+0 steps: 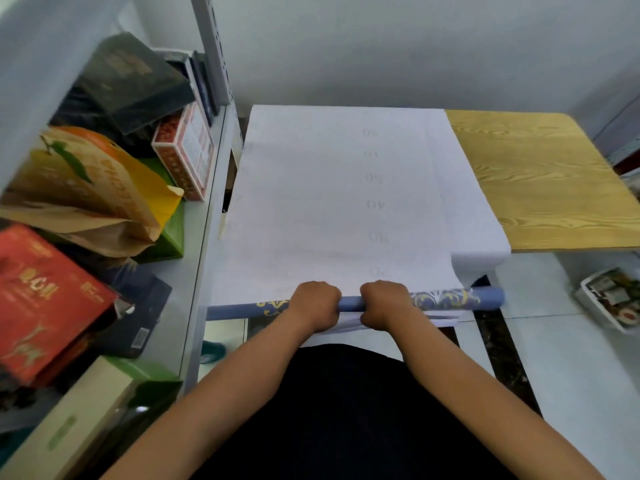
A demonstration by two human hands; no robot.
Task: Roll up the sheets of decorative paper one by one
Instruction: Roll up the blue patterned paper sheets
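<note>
While the shelf (194,258) to the left of the table (540,181) stands crowded with boxes and a yellow paper bag (104,188), the work itself sits at the table's near edge, where a sheet of decorative paper (339,188) lies white side up, its far end reaching the table's back edge. At that near edge the sheet is wound into a thin blue roll (446,299) with gold scrollwork showing. The left hand (313,304) curls over the roll left of its middle, fingers wrapped round it; just beside it the right hand (384,304) grips the roll the same way. More white sheets appear to lie under this one, their edges showing at the table's right side and below the hands. I judge the rolling of this sheet to be only just begun, since nearly all its length is flat. The next move likely calls for turning both wrists evenly forward, keeping the roll square to the sheet's sides so it does not cone.
</note>
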